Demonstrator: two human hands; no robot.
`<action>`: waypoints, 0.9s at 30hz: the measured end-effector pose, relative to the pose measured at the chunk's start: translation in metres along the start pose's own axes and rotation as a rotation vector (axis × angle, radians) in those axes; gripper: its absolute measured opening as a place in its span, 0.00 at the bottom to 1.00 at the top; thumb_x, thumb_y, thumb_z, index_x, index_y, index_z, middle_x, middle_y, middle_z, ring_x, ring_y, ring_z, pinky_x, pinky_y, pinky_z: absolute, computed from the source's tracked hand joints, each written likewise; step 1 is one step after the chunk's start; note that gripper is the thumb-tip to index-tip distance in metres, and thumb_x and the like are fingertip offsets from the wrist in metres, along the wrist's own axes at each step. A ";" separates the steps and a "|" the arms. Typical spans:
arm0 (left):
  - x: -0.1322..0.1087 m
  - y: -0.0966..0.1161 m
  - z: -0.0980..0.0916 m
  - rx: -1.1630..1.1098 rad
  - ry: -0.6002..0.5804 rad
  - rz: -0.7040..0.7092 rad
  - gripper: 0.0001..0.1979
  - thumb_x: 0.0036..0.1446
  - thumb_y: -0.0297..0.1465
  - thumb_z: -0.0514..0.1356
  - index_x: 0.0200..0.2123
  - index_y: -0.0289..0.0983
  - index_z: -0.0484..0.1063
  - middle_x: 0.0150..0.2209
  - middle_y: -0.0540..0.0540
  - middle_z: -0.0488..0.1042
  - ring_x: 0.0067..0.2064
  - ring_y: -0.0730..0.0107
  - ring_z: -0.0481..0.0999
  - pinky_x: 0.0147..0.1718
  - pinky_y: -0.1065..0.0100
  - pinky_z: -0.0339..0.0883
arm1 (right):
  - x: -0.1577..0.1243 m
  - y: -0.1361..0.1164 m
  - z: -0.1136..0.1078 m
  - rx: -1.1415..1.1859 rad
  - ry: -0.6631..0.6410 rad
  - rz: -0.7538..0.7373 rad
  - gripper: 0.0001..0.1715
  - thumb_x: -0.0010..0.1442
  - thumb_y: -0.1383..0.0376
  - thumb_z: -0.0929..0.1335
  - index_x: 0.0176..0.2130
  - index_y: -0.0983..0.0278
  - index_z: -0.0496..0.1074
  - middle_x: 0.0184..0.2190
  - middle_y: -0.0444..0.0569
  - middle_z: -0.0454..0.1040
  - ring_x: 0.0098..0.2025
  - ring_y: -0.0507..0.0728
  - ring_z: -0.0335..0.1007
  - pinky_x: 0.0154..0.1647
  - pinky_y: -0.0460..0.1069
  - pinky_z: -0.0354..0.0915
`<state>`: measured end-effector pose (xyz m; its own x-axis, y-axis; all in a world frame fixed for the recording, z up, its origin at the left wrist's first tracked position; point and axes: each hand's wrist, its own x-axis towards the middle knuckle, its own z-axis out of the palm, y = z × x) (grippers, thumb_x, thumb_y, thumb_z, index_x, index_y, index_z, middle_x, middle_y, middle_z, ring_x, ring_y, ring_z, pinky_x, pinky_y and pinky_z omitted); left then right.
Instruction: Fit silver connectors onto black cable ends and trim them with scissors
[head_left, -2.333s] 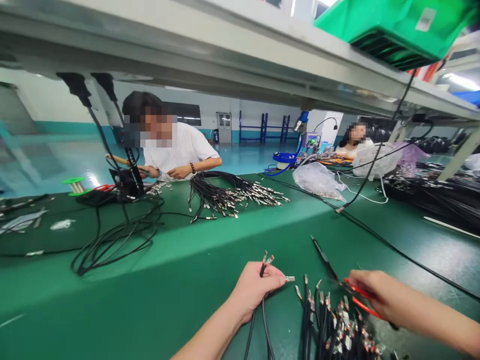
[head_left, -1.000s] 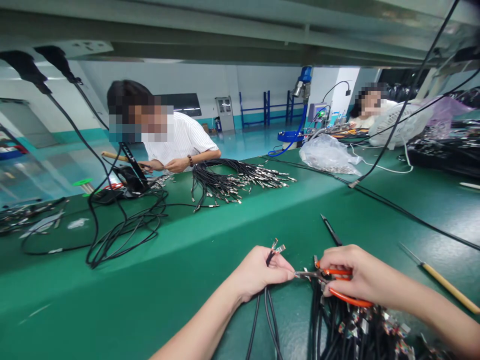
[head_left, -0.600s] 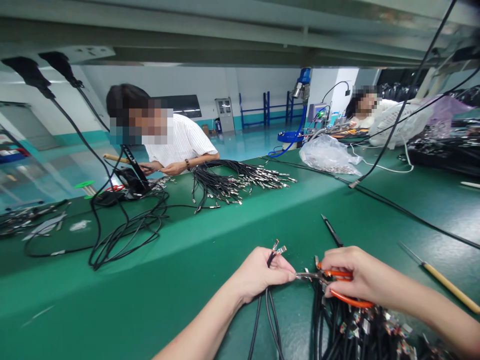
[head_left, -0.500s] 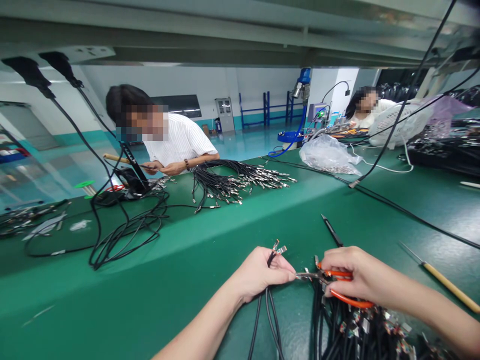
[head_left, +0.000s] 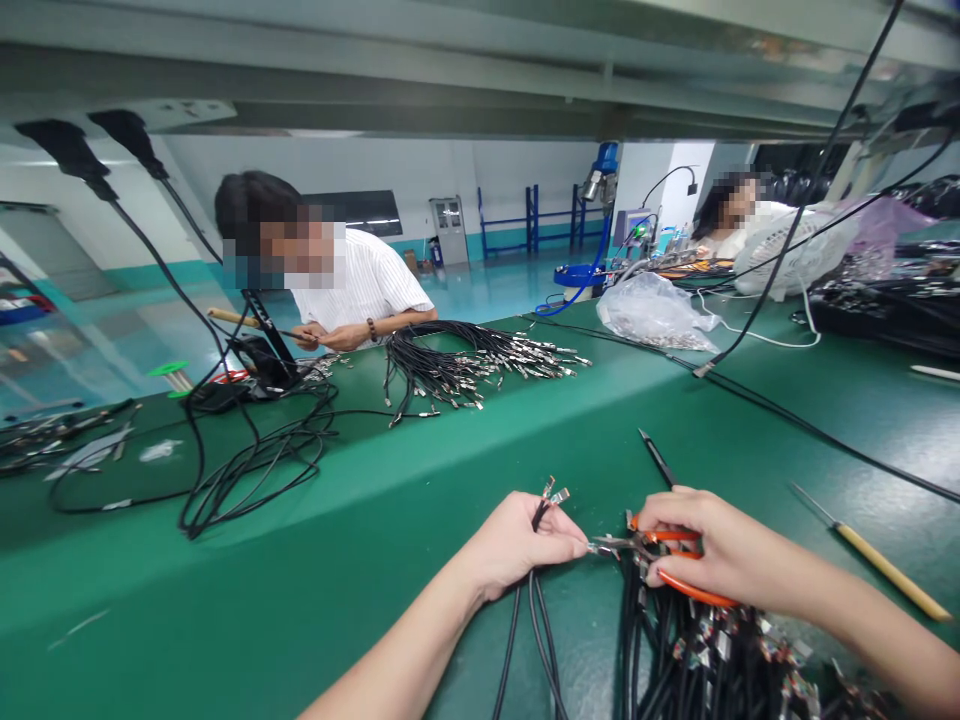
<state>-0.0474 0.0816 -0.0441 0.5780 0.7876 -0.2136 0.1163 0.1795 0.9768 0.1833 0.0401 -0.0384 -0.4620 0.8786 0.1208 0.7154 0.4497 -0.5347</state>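
Note:
My left hand [head_left: 517, 540] is closed around a few black cables [head_left: 535, 625], whose metal-tipped ends stick up above the fingers. Its thumb and fingertip pinch a small metal piece, too small to make out fully. In my right hand [head_left: 705, 540] are orange-handled pliers [head_left: 637, 545], their jaws pointing left at that pinched piece. Whether the jaws grip it I cannot tell. Below the right hand lies a thick bundle of black cables [head_left: 675, 660] with bared coloured wires and metal connectors. A black pen-like tool [head_left: 657, 460] lies just behind the pliers.
A wooden-handled pick [head_left: 889, 570] lies at the right. Across the green table [head_left: 300, 590] are a heap of finished-looking cables [head_left: 450, 360], a plastic bag [head_left: 656, 310], a fan [head_left: 787, 250] and looped black cords [head_left: 262, 470]. Two other people sit beyond; one person's hands [head_left: 330, 335] hold something.
The pliers have shifted slightly left and their handles look a little closer to the hand. My left hand stays almost where it was, still pinching.

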 end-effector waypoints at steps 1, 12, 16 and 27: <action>0.000 0.000 0.000 0.001 -0.001 0.003 0.08 0.35 0.30 0.66 0.22 0.32 0.76 0.19 0.51 0.70 0.22 0.78 0.62 0.26 0.74 0.56 | 0.000 0.000 0.000 -0.010 0.008 -0.001 0.06 0.50 0.62 0.69 0.29 0.62 0.71 0.25 0.44 0.70 0.29 0.54 0.62 0.30 0.45 0.57; 0.001 -0.001 -0.001 0.021 -0.009 -0.003 0.08 0.36 0.30 0.66 0.23 0.32 0.77 0.20 0.50 0.71 0.22 0.78 0.63 0.25 0.74 0.55 | 0.001 0.002 0.001 -0.066 -0.029 -0.004 0.06 0.51 0.62 0.69 0.29 0.63 0.70 0.25 0.45 0.71 0.29 0.54 0.61 0.31 0.47 0.56; 0.000 -0.001 -0.001 0.017 -0.007 -0.006 0.09 0.35 0.31 0.66 0.23 0.32 0.77 0.19 0.51 0.71 0.22 0.78 0.63 0.25 0.74 0.55 | 0.002 0.003 0.001 -0.053 -0.033 -0.019 0.07 0.51 0.61 0.69 0.27 0.63 0.69 0.24 0.44 0.71 0.29 0.54 0.62 0.33 0.47 0.56; 0.001 -0.002 -0.001 0.012 -0.009 -0.004 0.09 0.35 0.31 0.66 0.23 0.32 0.76 0.20 0.50 0.71 0.23 0.77 0.64 0.26 0.74 0.55 | 0.001 0.004 0.002 -0.058 -0.071 -0.017 0.11 0.53 0.58 0.68 0.25 0.62 0.68 0.23 0.43 0.70 0.28 0.53 0.64 0.37 0.48 0.57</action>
<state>-0.0477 0.0828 -0.0466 0.5845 0.7816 -0.2177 0.1281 0.1761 0.9760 0.1844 0.0428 -0.0424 -0.5092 0.8579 0.0685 0.7352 0.4750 -0.4836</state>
